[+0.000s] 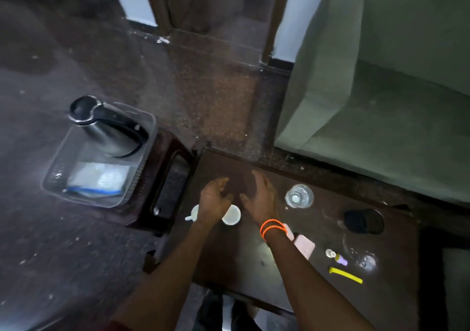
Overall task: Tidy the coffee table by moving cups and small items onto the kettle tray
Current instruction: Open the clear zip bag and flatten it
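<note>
Two white cups stand at the left end of the dark coffee table (315, 231): one with a handle (193, 214) and one (232, 215) just right of it. My left hand (213, 201) hovers over them with fingers loosely curled, holding nothing, and hides part of both. My right hand (260, 196), with orange bands on the wrist, is spread flat above the table beside the right cup. The clear kettle tray (61, 175) stands to the left on a lower surface, holding a steel kettle (106, 127) and white sachets (99, 179).
On the table to the right are a clear glass (299, 196), a black cup on its side (363, 221), a pink case (304, 245), a small purple bottle (340, 259), a yellow strip (345, 275) and a second glass (366, 262). A green sofa (381, 88) lies beyond.
</note>
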